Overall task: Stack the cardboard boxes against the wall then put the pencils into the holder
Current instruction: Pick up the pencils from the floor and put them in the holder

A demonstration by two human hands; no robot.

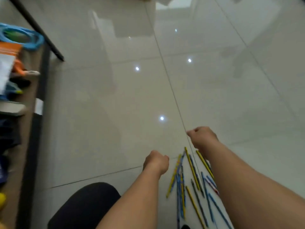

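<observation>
Two hands hang over the pencils (192,169), which lie loose on the floor (115,96) in a rough fan, tips pointing away from the person. Blur stops an exact count, but there are roughly a dozen or a few more. Most are blue or yellow, thin straight sticks, some striped dark, and one at the right edge of the fan shows red and white.

The left hand (156,162) sits just left of the fan's far end and is clenched, knuckles up, with nothing showing in it. The right hand (202,138) hovers just beyond the far tips. It is also curled into a fist with the thumb against the fingers, and no pencil shows in its grasp. The bare right forearm crosses over the right side of the fan and covers several pencils. The bare left forearm runs along the fan's left side.

One knee in black cloth (85,205) bulges up left of the pencils. The floor is made of large pale glossy tiles with thin dark joints, and one joint passes straight through the fan. Four bright lamp spots are mirrored in the tiles beyond it.

Far left of the pencils stands a low shelf (33,138) — brown board, dark frame — crowded with blurred odds and ends. Among them are a blue ring (37,39) and an orange-and-white packet (8,52). One black bar (38,28) slants to the floor beside it.
</observation>
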